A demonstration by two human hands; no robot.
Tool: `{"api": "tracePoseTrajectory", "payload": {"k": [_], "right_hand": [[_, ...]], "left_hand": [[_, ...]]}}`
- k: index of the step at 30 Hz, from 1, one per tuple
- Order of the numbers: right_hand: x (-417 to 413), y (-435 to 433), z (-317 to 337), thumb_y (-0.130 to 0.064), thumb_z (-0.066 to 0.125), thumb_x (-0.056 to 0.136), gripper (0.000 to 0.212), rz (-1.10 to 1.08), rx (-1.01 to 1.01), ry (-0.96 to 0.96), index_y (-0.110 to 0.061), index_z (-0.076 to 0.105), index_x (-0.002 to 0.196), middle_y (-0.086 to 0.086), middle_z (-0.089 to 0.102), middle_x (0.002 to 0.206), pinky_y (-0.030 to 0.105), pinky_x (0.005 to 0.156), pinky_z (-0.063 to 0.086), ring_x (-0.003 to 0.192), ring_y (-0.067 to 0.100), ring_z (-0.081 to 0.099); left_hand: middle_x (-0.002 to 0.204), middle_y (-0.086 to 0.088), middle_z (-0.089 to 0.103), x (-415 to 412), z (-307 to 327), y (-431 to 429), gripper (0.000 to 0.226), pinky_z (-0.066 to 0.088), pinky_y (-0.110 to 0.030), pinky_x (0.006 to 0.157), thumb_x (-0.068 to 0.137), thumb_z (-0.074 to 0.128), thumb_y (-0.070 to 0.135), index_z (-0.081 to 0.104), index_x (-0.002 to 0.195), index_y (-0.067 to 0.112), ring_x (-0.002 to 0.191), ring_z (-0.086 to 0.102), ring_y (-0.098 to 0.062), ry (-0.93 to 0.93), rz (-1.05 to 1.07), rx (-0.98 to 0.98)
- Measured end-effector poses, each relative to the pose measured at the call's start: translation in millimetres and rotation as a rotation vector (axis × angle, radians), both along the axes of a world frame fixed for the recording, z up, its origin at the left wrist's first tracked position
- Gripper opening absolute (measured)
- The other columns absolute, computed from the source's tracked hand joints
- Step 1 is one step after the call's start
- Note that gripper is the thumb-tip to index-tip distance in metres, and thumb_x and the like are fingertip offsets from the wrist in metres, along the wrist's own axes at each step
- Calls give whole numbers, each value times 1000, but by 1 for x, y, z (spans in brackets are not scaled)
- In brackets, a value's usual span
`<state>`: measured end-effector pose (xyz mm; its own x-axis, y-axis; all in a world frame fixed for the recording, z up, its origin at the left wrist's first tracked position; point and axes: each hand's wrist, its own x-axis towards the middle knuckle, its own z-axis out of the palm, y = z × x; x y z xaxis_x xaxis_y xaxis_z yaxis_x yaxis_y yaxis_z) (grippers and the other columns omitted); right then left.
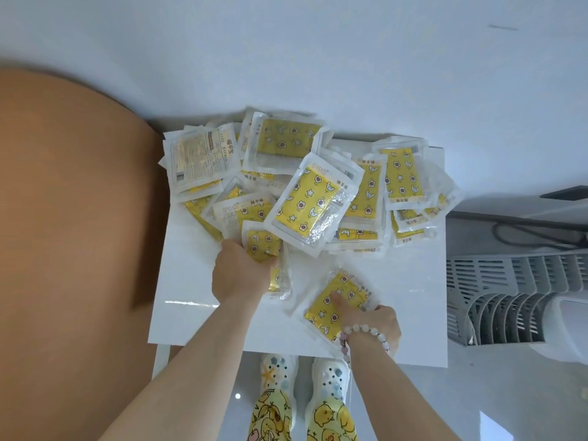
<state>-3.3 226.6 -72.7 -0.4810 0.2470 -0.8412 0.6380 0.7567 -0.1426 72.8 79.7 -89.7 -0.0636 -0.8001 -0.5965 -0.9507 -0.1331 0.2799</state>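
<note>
A heap of several clear plastic packets point(313, 202) with yellow star-and-flower printed pads covers the far half of a small white table point(191, 281). My left hand point(240, 272) grips a packet point(262, 246) at the near edge of the heap, fingers curled under it. My right hand point(377, 319), with a bead bracelet on the wrist, holds a single packet point(331, 300) lying apart on the table's near right part, thumb on top of it.
A large brown cardboard surface point(73, 233) stands against the table's left side. A grey slatted plastic rack point(509, 297) sits on the floor to the right. My feet in white clogs point(304, 377) stand below the near table edge. A white wall is behind.
</note>
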Motion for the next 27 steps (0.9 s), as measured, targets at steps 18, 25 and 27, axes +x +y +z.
{"api": "tracePoseTrajectory", "payload": {"k": [18, 25, 27], "right_hand": [[-1, -46, 42, -77, 62, 60, 70, 11, -785, -148, -19, 69, 98, 0, 69, 107, 41, 97, 46, 103, 20, 64], [-38, 3, 41, -32, 61, 75, 33, -396, -1050, -288, -11, 69, 99, 12, 72, 97, 45, 87, 52, 87, 26, 69], [-43, 12, 40, -29, 60, 83, 20, -441, -963, -229, -15, 68, 95, 7, 74, 89, 48, 93, 49, 82, 22, 70]], "left_hand": [[75, 3, 60, -9, 90, 47, 21, 50, -22, 59, 80, 72, 21, 53, 84, 13, 71, 60, -11, 630, 42, 82], [107, 3, 49, -41, 75, 43, 35, 30, -29, 95, 98, 39, 40, 65, 105, 18, 116, 38, -16, 546, -417, 69], [121, -4, 52, -50, 65, 25, 36, 28, -32, 100, 97, 44, 37, 59, 123, 17, 122, 39, -21, 525, -342, -117]]}}
